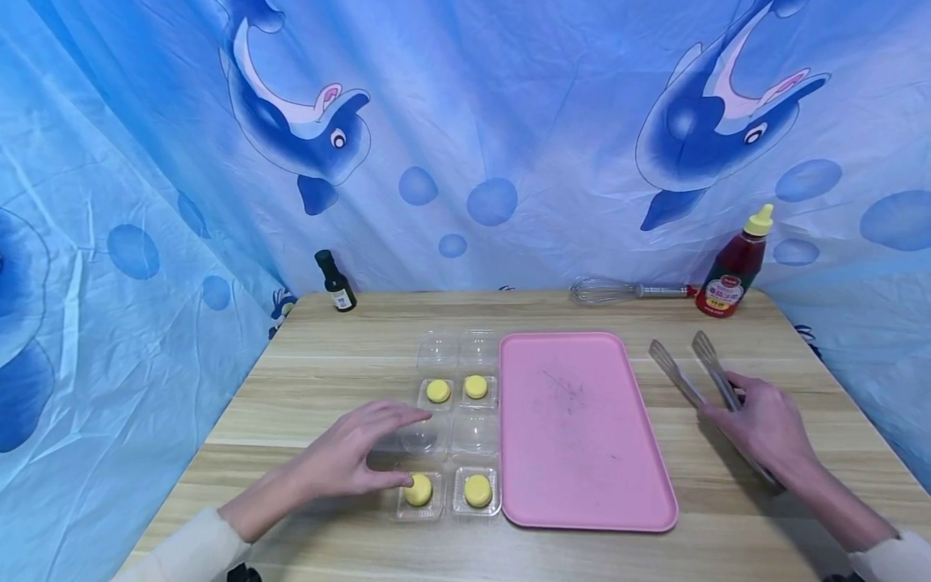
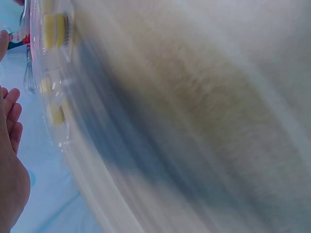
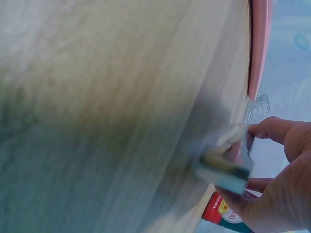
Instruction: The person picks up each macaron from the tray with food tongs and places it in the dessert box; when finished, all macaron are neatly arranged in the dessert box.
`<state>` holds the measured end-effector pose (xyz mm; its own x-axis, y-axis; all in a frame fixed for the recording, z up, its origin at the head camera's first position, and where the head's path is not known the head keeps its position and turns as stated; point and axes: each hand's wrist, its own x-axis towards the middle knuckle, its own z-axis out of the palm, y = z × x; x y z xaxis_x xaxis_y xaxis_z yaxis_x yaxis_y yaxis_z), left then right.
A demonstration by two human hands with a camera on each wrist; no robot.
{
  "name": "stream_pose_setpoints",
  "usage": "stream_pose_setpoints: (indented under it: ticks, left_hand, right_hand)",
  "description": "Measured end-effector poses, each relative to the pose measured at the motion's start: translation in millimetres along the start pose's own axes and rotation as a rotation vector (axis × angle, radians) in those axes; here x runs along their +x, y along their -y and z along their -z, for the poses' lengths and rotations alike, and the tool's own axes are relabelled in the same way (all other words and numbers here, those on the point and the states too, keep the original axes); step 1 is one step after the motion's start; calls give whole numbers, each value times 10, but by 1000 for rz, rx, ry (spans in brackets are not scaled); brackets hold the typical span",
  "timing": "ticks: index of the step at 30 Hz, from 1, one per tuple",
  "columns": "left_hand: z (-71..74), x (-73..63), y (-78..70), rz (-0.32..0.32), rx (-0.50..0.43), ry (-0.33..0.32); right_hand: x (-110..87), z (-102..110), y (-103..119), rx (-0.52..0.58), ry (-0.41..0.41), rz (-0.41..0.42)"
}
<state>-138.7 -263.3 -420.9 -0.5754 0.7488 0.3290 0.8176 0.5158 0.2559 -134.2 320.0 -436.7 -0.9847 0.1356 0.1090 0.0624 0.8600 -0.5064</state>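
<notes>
My left hand point(image 1: 358, 454) is spread over the left pair of clear plastic boxes, thumb and fingers wide apart. Its thumb tip overlaps the edge of the front-left yellow macaron point(image 1: 419, 491) in the head view. Another macaron point(image 1: 478, 491) sits in the front-right box, and two more, a macaron point(image 1: 438, 391) and a macaron point(image 1: 476, 386), lie in the rear boxes. Each box's clear lid point(image 1: 476, 432) is folded back behind it. On the right, my right hand point(image 1: 764, 424) grips metal tongs point(image 1: 678, 374), their two slotted ends apart and pointing away from me.
Between the boxes and the tongs lies a pink tray point(image 1: 575, 485). Along the table's back edge stand a small dark bottle point(image 1: 338, 287), a whisk point(image 1: 607, 291) and a red sauce bottle point(image 1: 730, 275) with a yellow cap. A blue dolphin-print curtain point(image 1: 553, 121) hangs behind.
</notes>
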Motion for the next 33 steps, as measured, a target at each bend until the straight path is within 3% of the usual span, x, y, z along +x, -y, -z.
stream_pose_setpoints:
  ticks: [10,15,18,22,25,29,33]
  left_hand:
    - [34,261,97,-30,6,18]
    - [94,426,136,21,0,74]
    - [133,528,180,87,-9,121]
    - [181,692,283,181,-48,169]
    - [208,837,391,230,-71,196]
    - [220,1015,547,265,-71,221]
    - [190,1159,675,303,-82,240]
  right_hand:
    - [13,27,2,-42,84,-54]
    - [-3,36,46,-105,110,-50]
    - [-5,17,114,-145,11,50]
    - [80,-37,312,-143,-163,273]
    - [172,-58,553,-84,-120,358]
    - [297,-132,929,54,39,404]
    - [461,-305,1234,158,142,493]
